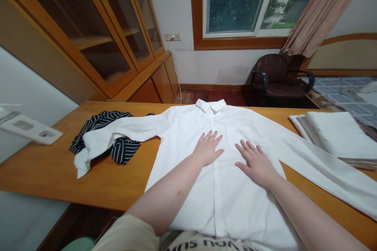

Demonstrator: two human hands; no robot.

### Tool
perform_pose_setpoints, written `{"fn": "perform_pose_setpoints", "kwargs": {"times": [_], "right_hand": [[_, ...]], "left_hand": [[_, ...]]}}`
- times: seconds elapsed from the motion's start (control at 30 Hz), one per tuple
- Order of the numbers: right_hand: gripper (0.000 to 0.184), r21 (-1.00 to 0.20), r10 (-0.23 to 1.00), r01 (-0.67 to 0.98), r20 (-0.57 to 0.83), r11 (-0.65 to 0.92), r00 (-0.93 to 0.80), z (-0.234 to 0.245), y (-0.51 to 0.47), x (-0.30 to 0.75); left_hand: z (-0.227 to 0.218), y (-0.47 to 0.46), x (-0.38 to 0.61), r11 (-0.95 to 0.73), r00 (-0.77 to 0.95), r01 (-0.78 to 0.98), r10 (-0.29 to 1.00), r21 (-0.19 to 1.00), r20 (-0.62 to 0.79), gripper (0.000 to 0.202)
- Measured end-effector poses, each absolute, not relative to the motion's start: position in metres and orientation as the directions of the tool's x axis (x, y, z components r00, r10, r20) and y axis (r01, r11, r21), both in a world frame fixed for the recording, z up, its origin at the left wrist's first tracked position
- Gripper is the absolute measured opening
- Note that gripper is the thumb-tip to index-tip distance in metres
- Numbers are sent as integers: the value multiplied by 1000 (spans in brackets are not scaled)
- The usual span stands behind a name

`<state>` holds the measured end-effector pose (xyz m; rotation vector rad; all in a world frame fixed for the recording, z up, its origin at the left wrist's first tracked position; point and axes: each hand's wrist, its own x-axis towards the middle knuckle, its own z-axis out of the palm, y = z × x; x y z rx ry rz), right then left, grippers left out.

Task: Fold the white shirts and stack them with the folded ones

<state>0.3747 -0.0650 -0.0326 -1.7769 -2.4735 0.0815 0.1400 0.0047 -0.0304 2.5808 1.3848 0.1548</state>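
Note:
A white long-sleeved shirt (188,157) lies front side up across the table, its collar at the far edge and its hem close to my body. My left hand (207,148) rests flat on the chest, beside the button strip, with fingers spread. On the other side of the strip, my right hand (253,161) also lies flat with its fingers apart. Neither hand grips the cloth. The shirt's left-hand sleeve in view is bent and crumpled at the cuff, lying over a black-and-white striped cloth (125,151). The other sleeve stretches out to the right edge.
A stack of folded white cloth (338,133) sits at the table's right. From the left, a white slotted object (32,128) juts over the wooden table (38,164). Beyond stand a glass-door cabinet (141,62), a brown armchair (272,72) and a bed with a checked cover (347,96).

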Motion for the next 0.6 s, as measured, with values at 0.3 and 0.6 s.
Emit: {"fn": "perform_pose_setpoints", "kwargs": {"times": [0.3, 0.6], "right_hand": [[67, -107, 934, 929, 1, 354, -356, -34, -76, 389], [59, -212, 987, 965, 83, 154, -139, -38, -104, 457]], "left_hand": [[-30, -1, 136, -537, 555, 806, 832, 250, -1, 65], [-31, -2, 134, -534, 549, 812, 836, 237, 1, 65]]}}
